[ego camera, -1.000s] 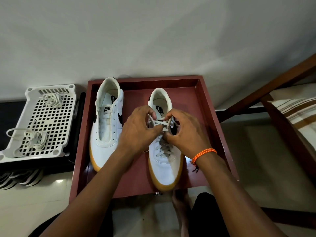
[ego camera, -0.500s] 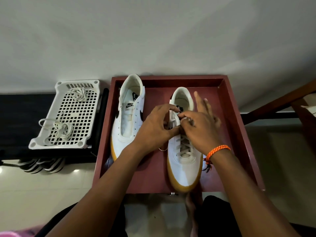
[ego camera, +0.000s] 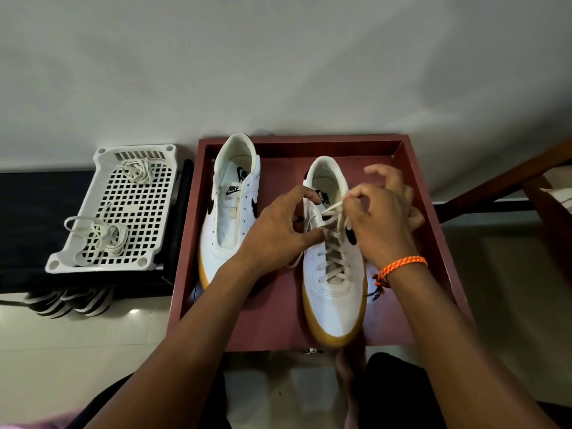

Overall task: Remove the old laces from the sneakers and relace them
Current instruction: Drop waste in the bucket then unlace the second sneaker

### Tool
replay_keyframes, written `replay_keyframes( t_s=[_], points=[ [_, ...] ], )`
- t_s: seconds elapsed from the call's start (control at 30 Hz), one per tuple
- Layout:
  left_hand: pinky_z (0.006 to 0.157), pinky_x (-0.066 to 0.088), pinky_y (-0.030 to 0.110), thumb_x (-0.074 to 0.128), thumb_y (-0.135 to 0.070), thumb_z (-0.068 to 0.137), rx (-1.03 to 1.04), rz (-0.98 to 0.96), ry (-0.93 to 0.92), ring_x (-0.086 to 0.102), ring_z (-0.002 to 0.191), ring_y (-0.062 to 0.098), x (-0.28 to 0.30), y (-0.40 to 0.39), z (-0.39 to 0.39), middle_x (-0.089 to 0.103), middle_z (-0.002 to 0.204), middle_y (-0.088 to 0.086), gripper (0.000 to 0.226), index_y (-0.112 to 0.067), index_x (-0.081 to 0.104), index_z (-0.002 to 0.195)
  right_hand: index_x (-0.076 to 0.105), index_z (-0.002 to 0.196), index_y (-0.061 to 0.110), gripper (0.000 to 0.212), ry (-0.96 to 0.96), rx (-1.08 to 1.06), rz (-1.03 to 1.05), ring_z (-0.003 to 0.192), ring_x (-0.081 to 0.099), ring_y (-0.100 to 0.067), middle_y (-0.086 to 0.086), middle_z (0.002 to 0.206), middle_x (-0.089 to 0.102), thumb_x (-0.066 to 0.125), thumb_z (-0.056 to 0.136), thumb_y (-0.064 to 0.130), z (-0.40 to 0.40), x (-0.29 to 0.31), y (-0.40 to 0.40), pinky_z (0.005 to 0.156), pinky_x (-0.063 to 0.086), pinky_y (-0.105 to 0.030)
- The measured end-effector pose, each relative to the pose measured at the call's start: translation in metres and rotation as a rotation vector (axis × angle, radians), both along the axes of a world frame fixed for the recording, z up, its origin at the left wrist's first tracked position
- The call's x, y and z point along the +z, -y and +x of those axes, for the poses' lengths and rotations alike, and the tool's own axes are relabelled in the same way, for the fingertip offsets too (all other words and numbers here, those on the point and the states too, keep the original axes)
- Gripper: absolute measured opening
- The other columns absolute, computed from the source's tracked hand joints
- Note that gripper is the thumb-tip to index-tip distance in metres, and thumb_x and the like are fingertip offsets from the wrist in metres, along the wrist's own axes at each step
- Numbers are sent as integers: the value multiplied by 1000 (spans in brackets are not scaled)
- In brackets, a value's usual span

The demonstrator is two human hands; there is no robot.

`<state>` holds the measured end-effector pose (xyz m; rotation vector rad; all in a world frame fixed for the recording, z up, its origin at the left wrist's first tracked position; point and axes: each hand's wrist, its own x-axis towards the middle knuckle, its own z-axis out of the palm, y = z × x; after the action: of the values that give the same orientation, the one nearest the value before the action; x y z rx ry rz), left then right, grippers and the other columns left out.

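the left hand [ego camera: 275,233] rested on the right-side sneaker [ego camera: 335,274], its fingers [ego camera: 305,193] curled and its thumb pressing the lace [ego camera: 332,212] against the shoe's top eyelets. the right hand [ego camera: 380,224] pinched a lace end between thumb and forefinger just above that crossing, with its other fingers [ego camera: 387,178] spread and lifted toward the heel. below both sets of fingers the lace ran crisscross down the tongue. the second sneaker [ego camera: 230,212], unlaced, stood just left of the left hand; both shoes sat in a dark red tray [ego camera: 278,332]. well to the left of the fingers, two loose laces [ego camera: 102,236] lay on a white perforated rack [ego camera: 130,212]. an orange cord bracelet [ego camera: 402,266] circled the right wrist.
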<state>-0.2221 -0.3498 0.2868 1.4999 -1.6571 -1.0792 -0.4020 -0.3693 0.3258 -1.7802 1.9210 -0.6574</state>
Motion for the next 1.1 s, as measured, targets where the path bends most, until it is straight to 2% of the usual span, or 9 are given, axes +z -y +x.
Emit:
replay_keyframes(
  t_s=[0.1, 0.3, 0.47, 0.6, 0.7, 0.8, 0.87, 0.93, 1.1],
  points=[
    [83, 64, 45, 86, -45, 85, 4, 7, 9, 71, 91, 13, -1, 1, 2, 69, 123, -10, 49, -47, 54, 122, 70, 79, 31, 18, 12, -20, -86, 144, 33, -18, 14, 158, 36, 59, 92, 24, -2, 0, -1, 103, 22, -48],
    [90, 62, 47, 79, -45, 82, -2, -28, 6, 73, 101, 17, -3, 0, -1, 68, 121, -12, 48, -44, 56, 124, 77, 99, 38, 22, -195, 195, -70, 160, 7, -18, 15, 175, 7, 61, 95, 24, 16, -3, -14, 115, 19, -59],
    [89, 62, 47, 82, -45, 85, -6, -18, 18, 72, 99, 15, -4, 1, 1, 68, 120, -9, 48, -45, 56, 124, 71, 86, 31, 17, -202, 215, -63, 152, 22, -15, 17, 167, 26, 59, 96, 25, 12, -8, -12, 110, 21, -54],
    [93, 63, 43, 85, -51, 82, -7, 6, -14, 74, 106, 15, -5, 2, 1, 69, 125, -8, 52, -46, 56, 124, 69, 76, 28, 21, -70, 33, -112, 143, 34, -18, 14, 155, 43, 58, 93, 24, -3, -2, -2, 104, 22, -46],
    [93, 63, 43, 86, -48, 83, -1, 9, -23, 75, 106, 16, -7, 3, 0, 70, 125, -6, 52, -46, 55, 125, 77, 89, 36, 21, -50, 49, -125, 152, 24, -17, 16, 164, 34, 64, 92, 20, -8, 1, -1, 106, 15, -42],
    [89, 63, 47, 84, -51, 81, 5, 2, -37, 75, 100, 20, -7, 2, -1, 71, 118, -4, 51, -43, 57, 124, 78, 104, 43, 28, -137, 189, -97, 157, 15, -17, 15, 172, 22, 64, 94, 21, 4, -1, -10, 110, 22, -52],
    [92, 62, 46, 82, -47, 82, -2, -11, -41, 74, 105, 20, -7, 3, -1, 70, 121, -6, 49, -41, 58, 124, 78, 96, 39, 23, -183, 234, -86, 158, 16, -20, 14, 172, 21, 64, 94, 21, 11, -5, -15, 109, 25, -55],
    [95, 62, 44, 83, -45, 83, -12, -8, -29, 73, 108, 19, -6, 3, -1, 70, 123, -8, 49, -41, 57, 125, 78, 88, 35, 21, -207, 253, -98, 157, 18, -19, 16, 170, 26, 65, 92, 19, 13, -7, -15, 107, 21, -50],
    [88, 58, 32, 87, -46, 85, -12, -12, -5, 69, 94, 10, -6, 4, 1, 70, 113, -8, 48, -45, 57, 122, 74, 82, 31, 13, -95, 95, -123, 147, 29, -15, 17, 160, 40, 67, 91, 24, 2, -2, -6, 99, 17, -41]
  ],
)
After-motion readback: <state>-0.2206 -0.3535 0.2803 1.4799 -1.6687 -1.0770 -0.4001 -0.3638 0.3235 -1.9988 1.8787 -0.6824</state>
